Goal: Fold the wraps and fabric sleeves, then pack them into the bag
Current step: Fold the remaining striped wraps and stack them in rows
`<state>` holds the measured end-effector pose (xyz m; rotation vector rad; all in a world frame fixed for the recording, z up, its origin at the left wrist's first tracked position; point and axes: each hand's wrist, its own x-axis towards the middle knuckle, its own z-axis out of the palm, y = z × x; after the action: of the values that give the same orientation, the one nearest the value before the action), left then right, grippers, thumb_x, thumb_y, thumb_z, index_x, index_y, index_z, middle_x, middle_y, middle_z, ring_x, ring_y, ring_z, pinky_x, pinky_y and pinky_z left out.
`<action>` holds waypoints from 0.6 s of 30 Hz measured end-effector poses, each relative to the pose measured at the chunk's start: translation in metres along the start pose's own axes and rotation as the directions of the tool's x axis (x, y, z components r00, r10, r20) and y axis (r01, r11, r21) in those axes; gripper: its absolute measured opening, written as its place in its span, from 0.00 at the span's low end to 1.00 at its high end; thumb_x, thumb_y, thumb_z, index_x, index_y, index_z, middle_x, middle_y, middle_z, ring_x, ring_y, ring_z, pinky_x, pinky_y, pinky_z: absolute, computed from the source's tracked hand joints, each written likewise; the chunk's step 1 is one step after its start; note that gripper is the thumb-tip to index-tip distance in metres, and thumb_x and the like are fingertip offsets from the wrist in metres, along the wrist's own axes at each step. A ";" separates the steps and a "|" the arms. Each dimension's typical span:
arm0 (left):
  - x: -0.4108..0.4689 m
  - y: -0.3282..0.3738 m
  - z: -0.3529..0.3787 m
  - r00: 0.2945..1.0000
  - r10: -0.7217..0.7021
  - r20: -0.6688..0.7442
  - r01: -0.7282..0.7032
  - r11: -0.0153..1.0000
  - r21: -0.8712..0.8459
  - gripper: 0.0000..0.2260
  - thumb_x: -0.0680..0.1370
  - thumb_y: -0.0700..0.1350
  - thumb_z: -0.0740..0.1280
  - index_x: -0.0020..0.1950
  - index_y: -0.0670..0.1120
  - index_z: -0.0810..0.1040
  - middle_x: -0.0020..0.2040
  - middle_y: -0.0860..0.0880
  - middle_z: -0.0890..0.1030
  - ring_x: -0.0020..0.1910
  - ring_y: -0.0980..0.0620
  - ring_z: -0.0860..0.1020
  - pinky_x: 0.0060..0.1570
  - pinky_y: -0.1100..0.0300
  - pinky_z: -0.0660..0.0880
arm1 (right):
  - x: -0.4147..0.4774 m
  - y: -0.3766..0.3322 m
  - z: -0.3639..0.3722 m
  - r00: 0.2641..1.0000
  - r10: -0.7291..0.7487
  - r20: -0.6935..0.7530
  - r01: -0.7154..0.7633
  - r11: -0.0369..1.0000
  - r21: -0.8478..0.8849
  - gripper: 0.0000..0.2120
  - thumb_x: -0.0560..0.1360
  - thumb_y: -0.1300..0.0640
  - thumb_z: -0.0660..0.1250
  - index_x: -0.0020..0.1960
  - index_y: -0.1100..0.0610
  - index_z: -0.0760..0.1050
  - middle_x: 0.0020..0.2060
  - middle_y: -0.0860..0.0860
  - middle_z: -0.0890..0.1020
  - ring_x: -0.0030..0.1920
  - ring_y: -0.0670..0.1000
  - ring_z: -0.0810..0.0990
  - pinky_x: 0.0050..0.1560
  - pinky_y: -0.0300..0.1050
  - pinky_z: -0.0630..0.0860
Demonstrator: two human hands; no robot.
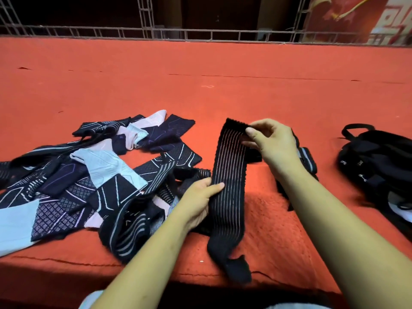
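A long black wrap with thin white stripes (229,172) hangs stretched between both hands above the red surface. My right hand (270,141) pinches its upper end between thumb and fingers. Lower down, my left hand (200,201) grips its left edge, thumb lying across the front. The wrap's bottom end (236,268) rests crumpled near the front edge. A heap of sleeves and wraps (89,179) in black, navy, grey and pale pink lies to the left. The black bag (379,166) sits at the right, apart from both hands.
The red carpeted platform (223,85) stretches far back to a metal truss rail (200,34). Another dark wrap with a grey striped end (308,159) lies behind my right wrist. The platform's front edge (66,262) runs just before me.
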<state>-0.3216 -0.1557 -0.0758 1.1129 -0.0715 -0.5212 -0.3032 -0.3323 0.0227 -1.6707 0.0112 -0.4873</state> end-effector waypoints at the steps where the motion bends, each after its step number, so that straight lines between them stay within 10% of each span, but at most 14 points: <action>1: 0.000 -0.010 -0.003 1.000 -0.019 -0.019 0.019 1.000 -0.011 0.08 0.81 0.34 0.61 0.57 0.35 0.77 0.50 0.39 0.83 0.45 0.48 0.83 0.50 0.56 0.81 | -0.006 0.010 -0.001 1.000 -0.004 0.011 0.004 0.999 -0.032 0.08 0.76 0.65 0.69 0.43 0.55 0.79 0.39 0.55 0.84 0.43 0.54 0.86 0.51 0.56 0.82; 8: 0.007 -0.053 -0.011 0.994 -0.054 -0.094 0.054 0.999 -0.008 0.10 0.82 0.35 0.59 0.58 0.33 0.76 0.55 0.33 0.80 0.46 0.46 0.82 0.50 0.55 0.79 | -0.058 0.058 0.003 0.996 -0.060 0.067 0.070 0.983 -0.168 0.05 0.75 0.64 0.70 0.46 0.55 0.81 0.40 0.46 0.84 0.43 0.42 0.80 0.49 0.37 0.75; 18: 0.006 -0.052 -0.014 0.985 0.034 -0.169 -0.067 0.978 -0.198 0.15 0.78 0.34 0.60 0.62 0.29 0.76 0.59 0.33 0.80 0.56 0.42 0.80 0.61 0.49 0.76 | -0.117 0.101 -0.001 0.981 -0.013 0.192 0.042 0.988 -0.147 0.08 0.73 0.67 0.71 0.49 0.56 0.82 0.51 0.47 0.84 0.55 0.46 0.81 0.60 0.39 0.74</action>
<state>-0.3314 -0.1641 -0.1286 0.9480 0.0955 -0.3803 -0.3827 -0.3173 -0.1087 -1.8623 -0.1186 -0.3524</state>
